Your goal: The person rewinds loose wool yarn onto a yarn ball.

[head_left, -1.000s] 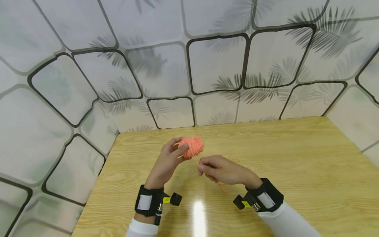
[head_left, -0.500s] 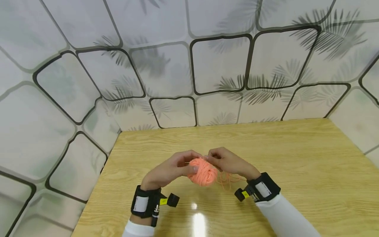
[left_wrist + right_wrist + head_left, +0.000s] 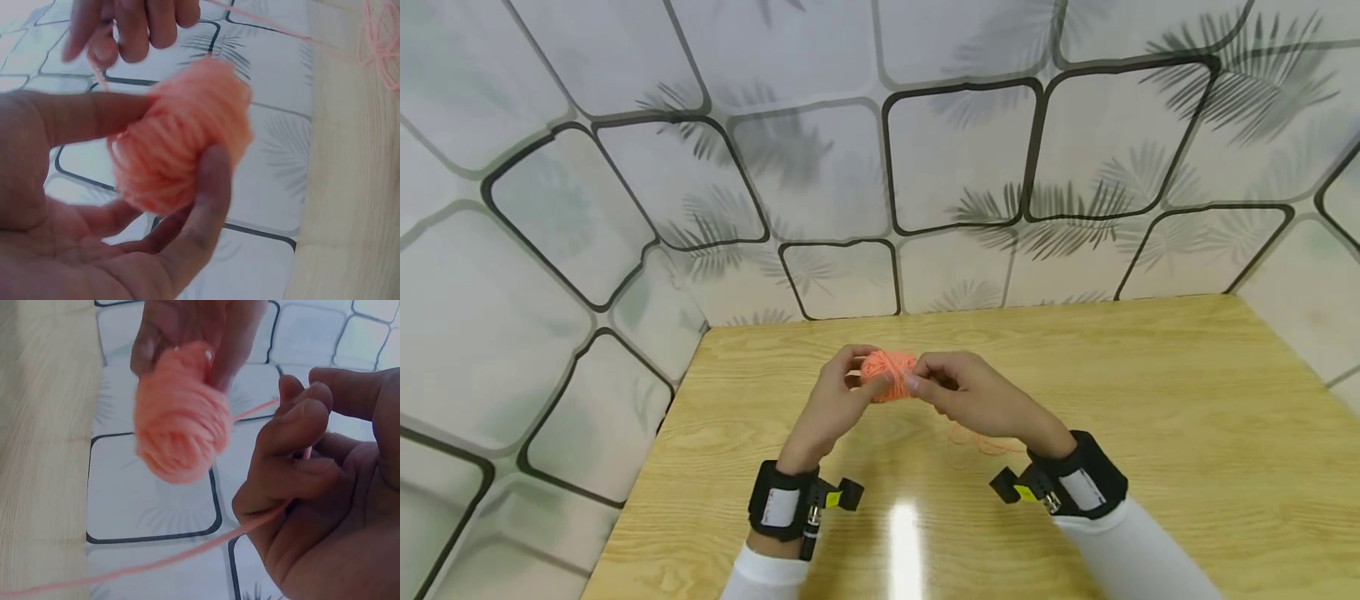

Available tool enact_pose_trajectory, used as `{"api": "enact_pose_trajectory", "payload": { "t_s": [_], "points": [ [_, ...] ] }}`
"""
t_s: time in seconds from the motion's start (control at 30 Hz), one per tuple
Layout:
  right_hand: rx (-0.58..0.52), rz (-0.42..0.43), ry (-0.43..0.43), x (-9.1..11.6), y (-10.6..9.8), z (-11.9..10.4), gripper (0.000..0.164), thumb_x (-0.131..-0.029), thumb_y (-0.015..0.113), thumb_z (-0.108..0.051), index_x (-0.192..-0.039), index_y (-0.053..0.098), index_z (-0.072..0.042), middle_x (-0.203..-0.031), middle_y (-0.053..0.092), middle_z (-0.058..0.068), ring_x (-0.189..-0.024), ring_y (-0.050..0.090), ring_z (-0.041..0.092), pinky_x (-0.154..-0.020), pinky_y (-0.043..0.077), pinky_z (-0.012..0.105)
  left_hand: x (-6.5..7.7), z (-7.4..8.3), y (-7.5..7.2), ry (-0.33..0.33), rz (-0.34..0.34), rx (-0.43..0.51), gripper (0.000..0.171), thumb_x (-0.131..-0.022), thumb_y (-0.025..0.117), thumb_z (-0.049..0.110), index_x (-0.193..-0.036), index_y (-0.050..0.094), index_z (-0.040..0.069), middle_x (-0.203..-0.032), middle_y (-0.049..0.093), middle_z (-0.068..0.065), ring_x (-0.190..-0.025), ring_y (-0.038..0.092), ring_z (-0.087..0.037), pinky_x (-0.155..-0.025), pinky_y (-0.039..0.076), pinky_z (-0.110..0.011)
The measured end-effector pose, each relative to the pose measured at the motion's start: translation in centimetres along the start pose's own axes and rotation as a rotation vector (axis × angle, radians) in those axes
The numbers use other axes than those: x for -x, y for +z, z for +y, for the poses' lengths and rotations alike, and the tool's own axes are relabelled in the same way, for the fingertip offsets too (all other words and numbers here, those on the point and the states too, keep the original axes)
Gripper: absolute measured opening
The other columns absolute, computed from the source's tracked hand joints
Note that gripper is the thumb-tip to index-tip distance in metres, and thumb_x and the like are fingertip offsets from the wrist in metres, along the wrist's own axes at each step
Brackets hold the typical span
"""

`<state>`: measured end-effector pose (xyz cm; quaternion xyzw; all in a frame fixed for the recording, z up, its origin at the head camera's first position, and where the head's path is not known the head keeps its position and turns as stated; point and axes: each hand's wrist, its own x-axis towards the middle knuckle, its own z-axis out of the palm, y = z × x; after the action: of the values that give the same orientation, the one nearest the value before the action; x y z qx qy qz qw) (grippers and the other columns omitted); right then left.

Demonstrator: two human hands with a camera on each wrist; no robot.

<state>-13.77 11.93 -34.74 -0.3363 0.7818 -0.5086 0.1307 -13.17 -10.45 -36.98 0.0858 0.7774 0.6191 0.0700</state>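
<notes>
A ball of coral-pink yarn is held up over the table by my left hand, its thumb and fingers gripping both sides. The left wrist view shows the wound strands of the yarn ball between thumb and fingers. Close beside it, my right hand has curled fingers and pinches the yarn strand. In the right wrist view, the strand runs through the curled fingers of the right hand and on to the ball.
Loose loops of the same yarn lie on the wooden table below the right hand. A patterned wall covering stands behind the table and on both sides. Each wrist wears a black strap with a small camera.
The yarn ball dipped toward the front and turned, then rose back up in the left hand. The right hand has come in from the right, close against the ball.
</notes>
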Motion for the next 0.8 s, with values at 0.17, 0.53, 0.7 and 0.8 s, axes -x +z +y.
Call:
{"api": "enact_pose_trajectory", "payload": {
  "t_s": [0.17, 0.53, 0.7, 0.8],
  "points": [
    [-0.066, -0.127, -0.004, 0.7, 1.3, 0.4, 0.023, -0.11, 0.047, -0.017, -0.098, 0.066, -0.009, -0.067, 0.048, -0.002, -0.054, 0.045, 0.011, -0.052, 0.041, 0.025, -0.2, 0.2, -0.9, 0.022, 0.052, 0.284, 0.041, -0.102, 0.058, 0.003, -0.142, 0.047, 0.0, -0.125, 0.055, -0.021, -0.105, 0.064, -0.025, -0.09, 0.055, -0.036],
    [-0.123, -0.166, 0.073, -0.2, 1.5, 4.2, 0.03, -0.111, 0.044, -0.016, -0.094, 0.065, -0.003, -0.064, 0.048, -0.001, -0.053, 0.045, 0.014, -0.051, 0.043, 0.028, 0.4, 1.2, -1.9, 0.042, -0.125, 0.549, 0.038, -0.104, 0.055, 0.006, -0.141, 0.046, 0.002, -0.126, 0.057, -0.011, -0.11, 0.062, -0.018, -0.092, 0.054, -0.032],
    [-0.09, -0.076, 0.131, -1.3, -0.2, 4.2, 0.029, -0.11, 0.046, -0.015, -0.089, 0.063, -0.005, -0.063, 0.045, 0.0, -0.053, 0.041, 0.014, -0.053, 0.038, 0.026, 0.8, 1.0, -2.2, 0.036, -0.345, 0.364, 0.039, -0.104, 0.058, 0.009, -0.141, 0.049, 0.0, -0.125, 0.059, -0.013, -0.109, 0.061, -0.022, -0.092, 0.054, -0.035],
    [-0.018, -0.009, 0.111, -1.9, -1.2, 3.2, 0.029, -0.109, 0.05, -0.019, -0.085, 0.062, -0.007, -0.062, 0.043, 0.001, -0.053, 0.039, 0.015, -0.053, 0.036, 0.028, 0.8, 0.9, -1.8, 0.034, -0.416, 0.135, 0.037, -0.103, 0.061, 0.015, -0.138, 0.054, 0.004, -0.125, 0.06, -0.012, -0.11, 0.062, -0.025, -0.09, 0.054, -0.039]
  ]
}}
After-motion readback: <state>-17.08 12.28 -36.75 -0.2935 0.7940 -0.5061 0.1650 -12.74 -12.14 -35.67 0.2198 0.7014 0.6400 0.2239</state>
